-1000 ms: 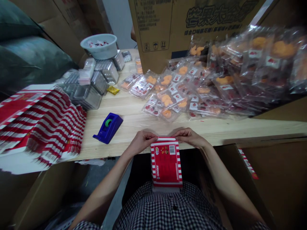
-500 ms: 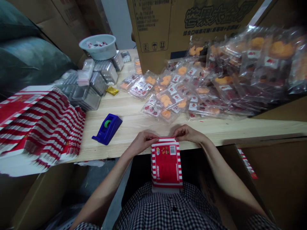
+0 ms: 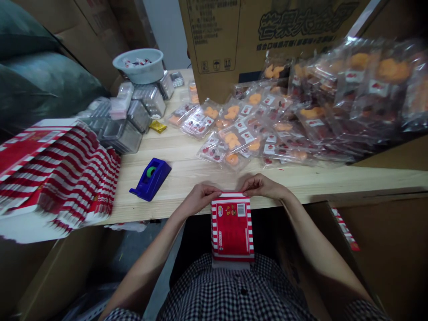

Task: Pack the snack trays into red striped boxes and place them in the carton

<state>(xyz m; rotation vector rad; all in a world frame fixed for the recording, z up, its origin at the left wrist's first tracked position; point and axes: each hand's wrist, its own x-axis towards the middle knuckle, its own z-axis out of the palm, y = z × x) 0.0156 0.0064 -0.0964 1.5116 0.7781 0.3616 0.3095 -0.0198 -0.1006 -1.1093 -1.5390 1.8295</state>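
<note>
A red box with white-striped edges [image 3: 232,229] lies between the table's front edge and my shirt, its printed face and barcode turned up. My left hand [image 3: 199,197] pinches its upper left corner, thumb along the edge. At the upper right corner my right hand [image 3: 262,186] pinches the same edge, with thumb and forefinger together. The fingertips partly hide both corners. A blue tape dispenser [image 3: 151,179] with a green core stands on the table to the left of my left hand.
Flattened striped boxes [image 3: 72,174] are stacked at the left. Behind them stand clear plastic cases [image 3: 122,133] and a white basin [image 3: 138,71]. Clear candy packets [image 3: 234,138] heap up before a large carton [image 3: 214,49]. An open carton [image 3: 391,240] sits at the lower right.
Almost nothing differs. Both hands keep their hold on the box's upper corners, and the view has shifted very slightly.
</note>
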